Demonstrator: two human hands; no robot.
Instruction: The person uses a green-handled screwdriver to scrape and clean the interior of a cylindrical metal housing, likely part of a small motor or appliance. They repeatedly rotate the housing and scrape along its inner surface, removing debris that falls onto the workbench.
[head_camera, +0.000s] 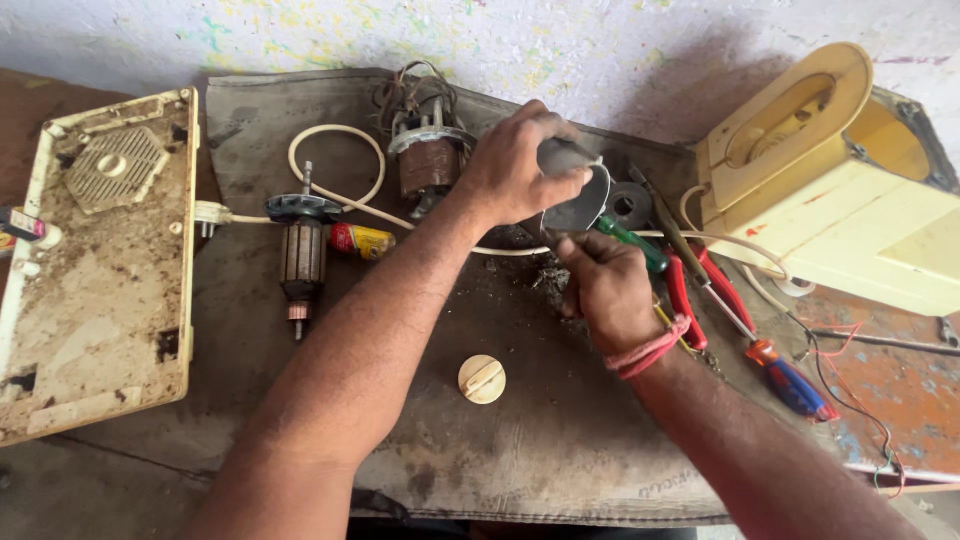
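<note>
Gripping a grey metal cup (578, 205), left hand (515, 165) clenched, right hand (605, 285) pinching its rim.

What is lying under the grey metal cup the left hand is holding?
Under the grey metal cup in the left hand: dark debris on the grey mat and a white cord. The right hand hides the rest.

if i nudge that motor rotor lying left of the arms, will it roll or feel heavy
The motor rotor would probably feel heavy for its size, since its core looks like solid metal wound with copper. Its round body lies on its side, so a sideways nudge may roll it, though the wider dark fan disc at the top would likely make it curve. The cloth beneath should slow it.
</note>
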